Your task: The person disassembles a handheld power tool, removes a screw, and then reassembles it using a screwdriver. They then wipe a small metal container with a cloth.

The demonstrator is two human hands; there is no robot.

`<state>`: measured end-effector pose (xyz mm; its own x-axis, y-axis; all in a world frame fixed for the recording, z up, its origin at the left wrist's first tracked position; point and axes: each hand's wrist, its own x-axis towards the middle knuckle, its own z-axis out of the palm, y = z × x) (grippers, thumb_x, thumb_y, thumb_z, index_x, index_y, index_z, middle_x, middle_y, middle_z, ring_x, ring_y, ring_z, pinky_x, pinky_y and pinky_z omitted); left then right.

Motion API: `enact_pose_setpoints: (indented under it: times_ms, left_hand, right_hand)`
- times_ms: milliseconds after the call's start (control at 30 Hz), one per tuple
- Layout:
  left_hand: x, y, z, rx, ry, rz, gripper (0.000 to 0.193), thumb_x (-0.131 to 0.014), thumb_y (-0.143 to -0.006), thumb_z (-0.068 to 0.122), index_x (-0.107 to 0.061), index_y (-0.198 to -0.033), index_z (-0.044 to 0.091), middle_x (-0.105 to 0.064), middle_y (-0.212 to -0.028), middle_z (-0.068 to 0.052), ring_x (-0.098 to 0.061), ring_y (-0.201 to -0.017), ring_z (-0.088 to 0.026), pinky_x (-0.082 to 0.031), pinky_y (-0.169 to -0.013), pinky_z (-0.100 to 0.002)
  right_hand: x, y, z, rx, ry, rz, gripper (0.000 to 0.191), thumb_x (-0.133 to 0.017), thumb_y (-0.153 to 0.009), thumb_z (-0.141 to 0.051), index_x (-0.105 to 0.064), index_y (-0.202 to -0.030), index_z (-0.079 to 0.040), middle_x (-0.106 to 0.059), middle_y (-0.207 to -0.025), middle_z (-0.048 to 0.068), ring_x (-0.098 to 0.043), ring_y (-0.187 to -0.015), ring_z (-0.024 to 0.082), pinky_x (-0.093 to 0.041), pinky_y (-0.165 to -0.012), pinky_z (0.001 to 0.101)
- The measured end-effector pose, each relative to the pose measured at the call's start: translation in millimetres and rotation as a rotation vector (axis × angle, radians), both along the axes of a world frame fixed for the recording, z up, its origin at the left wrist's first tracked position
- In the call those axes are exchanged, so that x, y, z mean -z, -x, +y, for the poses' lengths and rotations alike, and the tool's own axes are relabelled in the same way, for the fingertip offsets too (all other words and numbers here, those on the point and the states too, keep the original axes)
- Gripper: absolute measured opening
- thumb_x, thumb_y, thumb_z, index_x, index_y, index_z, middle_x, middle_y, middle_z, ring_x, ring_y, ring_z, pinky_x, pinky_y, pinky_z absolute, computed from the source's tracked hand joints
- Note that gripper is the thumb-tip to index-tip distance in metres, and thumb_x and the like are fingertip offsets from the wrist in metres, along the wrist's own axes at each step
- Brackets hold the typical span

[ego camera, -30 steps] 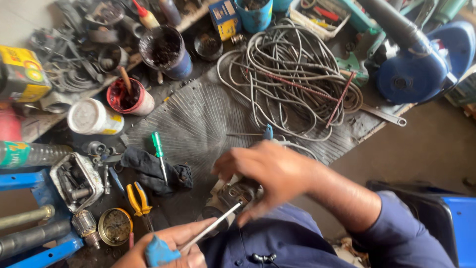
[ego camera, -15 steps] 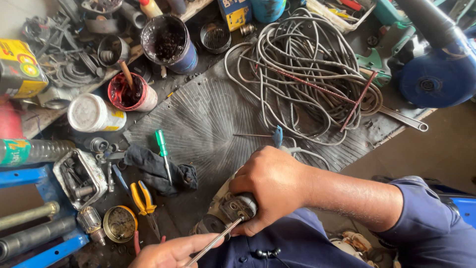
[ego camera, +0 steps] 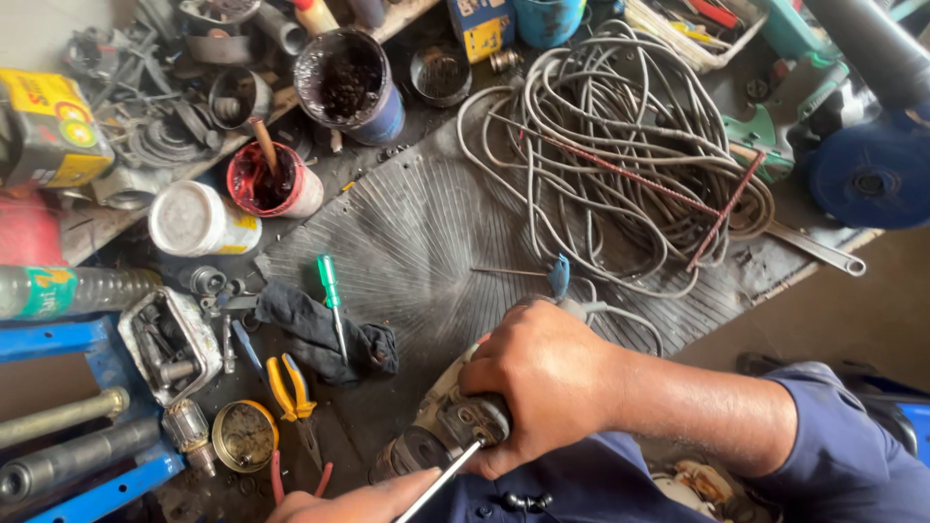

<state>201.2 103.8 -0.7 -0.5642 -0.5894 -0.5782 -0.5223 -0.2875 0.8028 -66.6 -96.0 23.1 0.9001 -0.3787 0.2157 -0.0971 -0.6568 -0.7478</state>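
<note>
Since a second ago our right hand (ego camera: 547, 383) has slid lower over the grey power tool (ego camera: 441, 426), now clamped around its body to steady it at the mat's near edge. Our left hand (ego camera: 354, 504), mostly cut off below, has dropped too; we cannot tell its grip, though the metal screwdriver shaft (ego camera: 441, 482) angles from it into the tool's head. A green screwdriver (ego camera: 332, 300) lies on the dark rag (ego camera: 315, 329) nearby.

Yellow box (ego camera: 48, 131) far left; blue-yellow carton (ego camera: 480, 24) top centre.
</note>
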Motion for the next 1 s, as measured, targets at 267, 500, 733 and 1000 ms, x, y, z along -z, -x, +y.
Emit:
enact_pose_setpoints:
  times_ms: [267, 500, 733, 1000]
  left_hand:
    - [-30.7, -11.1, -15.1, 0.978, 1.094, -0.499, 0.067, -0.065, -0.084, 0.008, -0.054, -0.149, -0.006, -0.051, -0.063, 0.005, -0.053, -0.043, -0.009, -0.037, -0.032, -0.031]
    - [-57.6, 12.4, -26.1, 1.023, 1.190, -0.557, 0.064, -0.063, -0.080, 0.011, -0.057, -0.140, -0.011, -0.046, -0.046, 0.003, -0.051, -0.031, -0.015, -0.035, -0.022, -0.036]
    - [-87.0, 26.6, -45.0, 1.110, 1.181, -0.542, 0.069, -0.060, -0.079, 0.015, -0.055, -0.142, -0.016, -0.049, -0.053, 0.002, -0.051, -0.036, -0.015, -0.036, -0.023, -0.035]
    - [-131.0, 35.0, -53.8, 0.939, 1.278, -0.559, 0.064, -0.059, -0.084, 0.020, -0.062, -0.140, -0.011, -0.050, -0.063, -0.001, -0.050, -0.051, -0.017, -0.039, -0.042, -0.034]
  right_hand:
    - [-1.8, 0.6, 0.5, -0.017, -0.028, 0.030, 0.043, -0.086, -0.060, -0.051, -0.068, -0.066, -0.013, -0.063, -0.063, 0.006, -0.066, -0.060, 0.032, -0.051, -0.056, 0.0435]
    - [-3.7, 2.4, 4.6, 0.010, -0.018, 0.046, 0.043, -0.085, -0.062, -0.052, -0.070, -0.070, -0.013, -0.067, -0.066, 0.005, -0.067, -0.060, 0.030, -0.051, -0.054, 0.0423]
    - [2.9, 8.7, 9.8, 0.038, 0.114, -0.152, 0.048, -0.085, -0.067, -0.052, -0.070, -0.088, -0.011, -0.063, -0.071, 0.003, -0.066, -0.062, 0.028, -0.049, -0.055, 0.0417]
    - [3.9, 8.3, 16.8, 0.060, 0.240, -0.315, 0.052, -0.088, -0.071, -0.053, -0.070, -0.096, -0.011, -0.060, -0.071, 0.002, -0.062, -0.060, 0.025, -0.045, -0.052, 0.0380]
